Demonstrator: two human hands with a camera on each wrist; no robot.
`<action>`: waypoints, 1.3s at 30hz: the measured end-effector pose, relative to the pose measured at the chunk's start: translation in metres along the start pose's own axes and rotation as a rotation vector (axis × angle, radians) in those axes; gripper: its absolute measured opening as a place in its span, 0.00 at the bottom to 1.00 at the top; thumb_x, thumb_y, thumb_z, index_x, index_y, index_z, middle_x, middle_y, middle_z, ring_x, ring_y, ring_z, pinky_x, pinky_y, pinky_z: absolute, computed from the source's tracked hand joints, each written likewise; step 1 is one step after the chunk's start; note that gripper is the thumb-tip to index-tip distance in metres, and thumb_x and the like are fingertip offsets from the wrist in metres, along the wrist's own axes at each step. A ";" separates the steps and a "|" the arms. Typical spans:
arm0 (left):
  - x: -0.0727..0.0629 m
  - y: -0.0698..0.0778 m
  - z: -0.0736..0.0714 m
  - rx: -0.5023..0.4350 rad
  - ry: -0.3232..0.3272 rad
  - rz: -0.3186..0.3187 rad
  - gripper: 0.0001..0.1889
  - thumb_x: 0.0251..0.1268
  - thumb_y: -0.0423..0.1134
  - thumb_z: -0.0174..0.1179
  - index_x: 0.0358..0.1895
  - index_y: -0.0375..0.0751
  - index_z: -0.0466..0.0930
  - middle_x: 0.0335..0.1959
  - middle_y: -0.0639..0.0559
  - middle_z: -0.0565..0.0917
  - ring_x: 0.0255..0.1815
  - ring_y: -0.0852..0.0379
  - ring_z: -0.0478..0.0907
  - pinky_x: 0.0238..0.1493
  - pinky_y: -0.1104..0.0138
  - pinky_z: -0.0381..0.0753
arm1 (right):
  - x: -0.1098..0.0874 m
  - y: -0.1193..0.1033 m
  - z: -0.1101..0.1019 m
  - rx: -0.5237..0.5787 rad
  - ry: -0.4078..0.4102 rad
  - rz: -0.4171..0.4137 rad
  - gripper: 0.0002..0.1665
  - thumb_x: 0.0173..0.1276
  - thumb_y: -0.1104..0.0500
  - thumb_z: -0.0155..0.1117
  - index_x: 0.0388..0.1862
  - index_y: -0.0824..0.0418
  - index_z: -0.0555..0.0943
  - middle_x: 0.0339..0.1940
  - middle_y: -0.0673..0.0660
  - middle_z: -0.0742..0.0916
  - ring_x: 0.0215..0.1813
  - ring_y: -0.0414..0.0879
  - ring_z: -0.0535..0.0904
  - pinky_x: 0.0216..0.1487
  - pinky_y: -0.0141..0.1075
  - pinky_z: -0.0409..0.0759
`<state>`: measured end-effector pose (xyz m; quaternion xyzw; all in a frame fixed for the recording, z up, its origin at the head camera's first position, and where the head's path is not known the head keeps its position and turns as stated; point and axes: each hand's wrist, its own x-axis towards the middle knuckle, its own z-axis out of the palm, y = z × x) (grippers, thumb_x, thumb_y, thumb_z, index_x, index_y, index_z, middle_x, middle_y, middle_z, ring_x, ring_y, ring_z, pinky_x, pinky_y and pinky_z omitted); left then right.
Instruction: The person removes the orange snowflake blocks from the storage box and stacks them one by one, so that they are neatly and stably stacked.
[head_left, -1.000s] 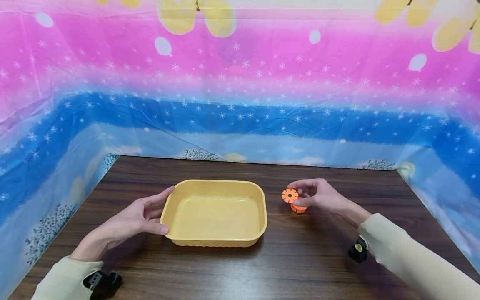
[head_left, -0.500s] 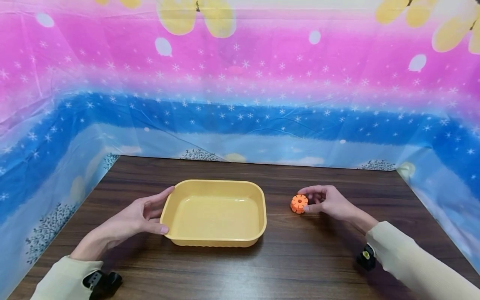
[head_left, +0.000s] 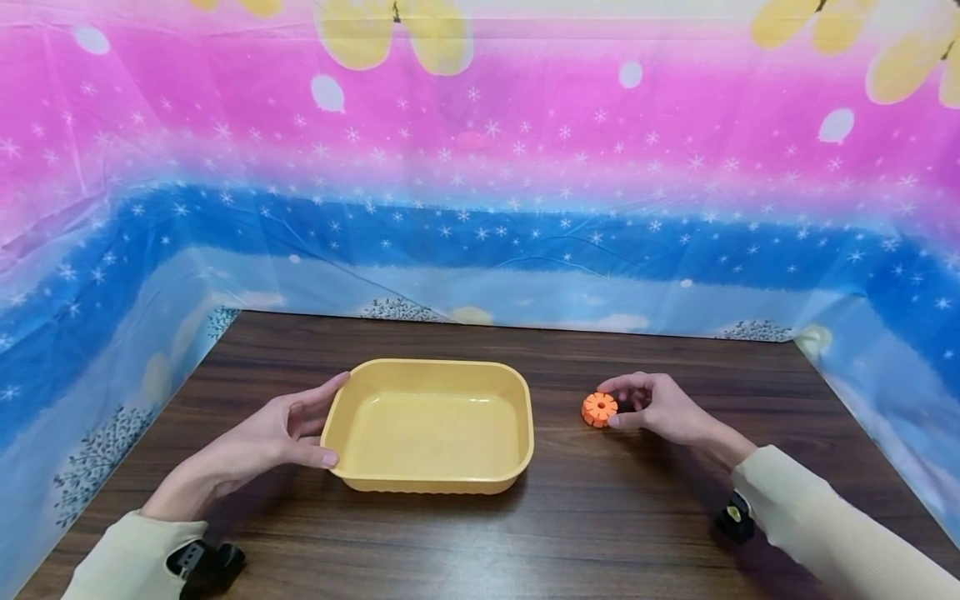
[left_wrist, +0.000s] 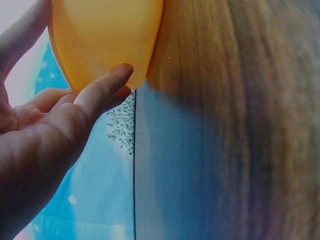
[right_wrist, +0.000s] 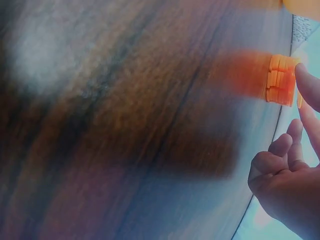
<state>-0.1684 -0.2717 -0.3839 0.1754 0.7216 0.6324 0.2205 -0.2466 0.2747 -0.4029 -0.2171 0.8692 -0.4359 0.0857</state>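
At the left end of a pale yellow plastic basin (head_left: pixel 427 487), my left hand (head_left: pixel 255 437) grips the wall, thumb at the near corner and forefinger at the far corner. In the left wrist view, fingers (left_wrist: pixel 97 95) lie against the basin's outer wall (left_wrist: pixel 110 40). To the right of the basin, a small stack of orange notched discs (head_left: pixel 600 410) stands on the table. My right hand (head_left: pixel 663 407) pinches the top disc of this stack between thumb and forefinger. The right wrist view shows the stacked discs (right_wrist: pixel 281 80) edge-on, with the thumb (right_wrist: pixel 307 85) at the top.
The dark wood-grain table (head_left: pixel 480 542) bears the basin and discs. A pink and blue patterned cloth (head_left: pixel 480 167) hangs along its back and sides. A black wrist camera (head_left: pixel 204 568) sits on the left sleeve, another (head_left: pixel 735 517) on the right.
One second ago my right hand held an orange disc tilted above and left of the stack. The disc has come down right onto the stack. My left hand and the basin stay put.
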 end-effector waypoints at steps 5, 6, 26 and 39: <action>0.001 0.000 -0.001 0.004 0.005 -0.001 0.55 0.66 0.26 0.70 0.87 0.39 0.40 0.86 0.36 0.45 0.81 0.30 0.53 0.64 0.62 0.80 | 0.001 0.001 0.001 -0.007 0.002 -0.002 0.26 0.64 0.65 0.79 0.61 0.68 0.84 0.40 0.61 0.80 0.31 0.49 0.66 0.31 0.35 0.62; 0.001 0.000 0.000 0.004 0.006 -0.003 0.55 0.67 0.26 0.70 0.87 0.40 0.40 0.86 0.36 0.46 0.81 0.30 0.53 0.64 0.62 0.80 | 0.001 0.002 0.001 -0.007 0.001 -0.003 0.26 0.64 0.65 0.79 0.61 0.68 0.84 0.40 0.61 0.80 0.31 0.49 0.66 0.31 0.35 0.62; 0.001 0.001 0.000 0.001 0.014 -0.020 0.56 0.65 0.26 0.72 0.87 0.40 0.40 0.86 0.36 0.45 0.81 0.31 0.52 0.64 0.61 0.80 | 0.003 0.007 0.003 0.014 -0.004 0.017 0.27 0.65 0.65 0.78 0.62 0.68 0.83 0.41 0.61 0.79 0.31 0.49 0.66 0.30 0.35 0.61; 0.002 -0.003 0.001 -0.005 0.011 -0.012 0.56 0.65 0.26 0.71 0.87 0.39 0.40 0.87 0.37 0.45 0.81 0.31 0.52 0.64 0.61 0.80 | -0.005 0.014 0.001 0.010 0.011 0.014 0.32 0.64 0.61 0.80 0.66 0.66 0.81 0.41 0.62 0.80 0.29 0.48 0.67 0.29 0.34 0.65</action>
